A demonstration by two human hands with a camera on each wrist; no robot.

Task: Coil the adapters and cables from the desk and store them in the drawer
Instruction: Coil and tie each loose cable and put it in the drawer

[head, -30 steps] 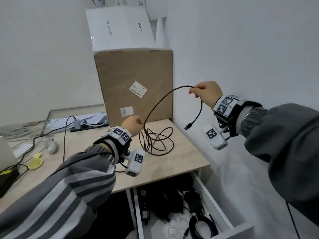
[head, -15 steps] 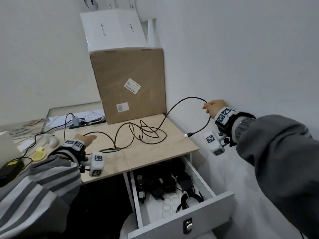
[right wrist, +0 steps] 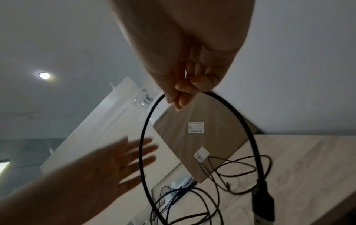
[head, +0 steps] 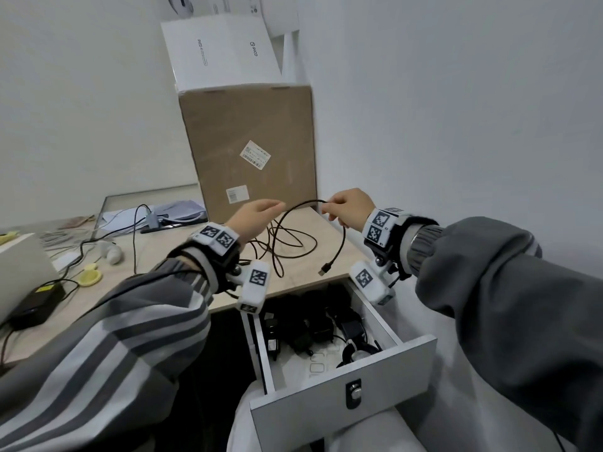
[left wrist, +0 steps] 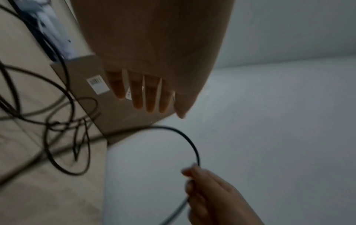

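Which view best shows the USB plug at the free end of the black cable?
The right wrist view: the USB plug hangs close and large below the pinching right hand. The head view shows it small, dangling over the desk edge. The left wrist view does not show it.

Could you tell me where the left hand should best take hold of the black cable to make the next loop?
Probably the raised arc of the black cable, just beside where the right hand pinches it. The open left hand is level with that span; it hangs clear of the desk.
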